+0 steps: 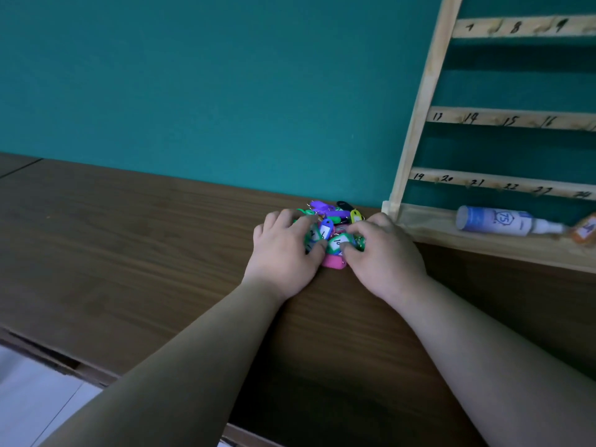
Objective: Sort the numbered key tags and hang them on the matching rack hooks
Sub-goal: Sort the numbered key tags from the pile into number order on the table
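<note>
Both hands are working at a small pile of key tags point(332, 217) that is lying on the desk point(129, 237), between and just beyond the fingers. The left hand point(283, 250) is resting on the pile's left side with its fingers curled over the tags; they are covering what lies beneath, so I cannot tell whether it is gripping anything. The right hand point(383, 256) is pinching a green tag point(337, 245) between thumb and bent forefinger, and its label is showing what looks like a 10, partly blocked by the thumb. A pink tag point(333, 262) is peeking out between the two thumbs, mostly hidden under the green one. Beyond the fingertips a blue tag point(326, 228), a yellow tag point(355, 215) and a black tag point(344, 205) are showing, their numbers too small or turned away to read. Just right of the right hand the wooden rack point(416, 101) is leaning up, cut off by the frame's top and right edges; its handwritten numbers are blurring, and its hooks are hard to make out. A white bottle point(496, 221) is lying on the rack's base.
</note>
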